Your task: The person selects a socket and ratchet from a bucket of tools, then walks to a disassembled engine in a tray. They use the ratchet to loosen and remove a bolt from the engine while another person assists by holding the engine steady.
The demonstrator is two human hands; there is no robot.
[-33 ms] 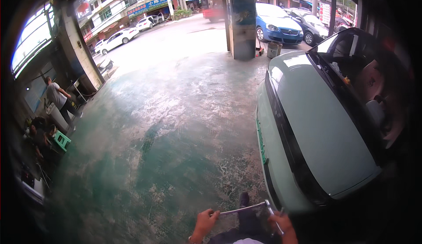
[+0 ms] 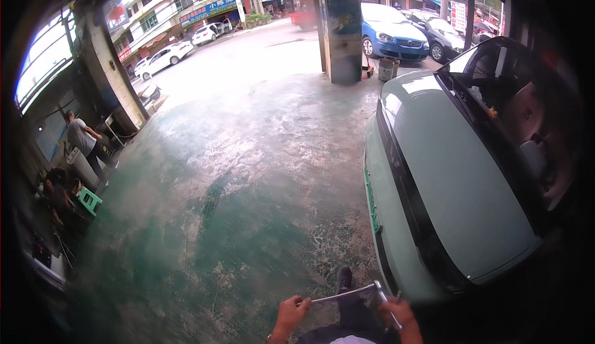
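My left hand (image 2: 289, 318) pinches the near-left end of a long thin metal extension bar (image 2: 343, 295), held roughly level in front of me. At its right end the bar meets the head of a shiny ratchet wrench (image 2: 380, 290). Round the ratchet's handle my right hand (image 2: 398, 313) is closed, and the handle slants down through the fingers. Whether a socket sits on the bar's left end I cannot tell. Both hands are low in the view, just left of the pale green car's (image 2: 455, 176) front corner, over my leg and dark shoe (image 2: 344, 276).
The car fills the right side. A worn green floor (image 2: 248, 189) stretches ahead to a pillar (image 2: 342, 28) with a bucket (image 2: 388, 69) beside it. At the left a person (image 2: 83, 136) stands near a green stool (image 2: 90, 201), another sits. Parked cars line the street.
The surroundings have shifted very slightly within the view. On the street the red vehicle has moved a little to the right. Both hands keep the same hold on the tool.
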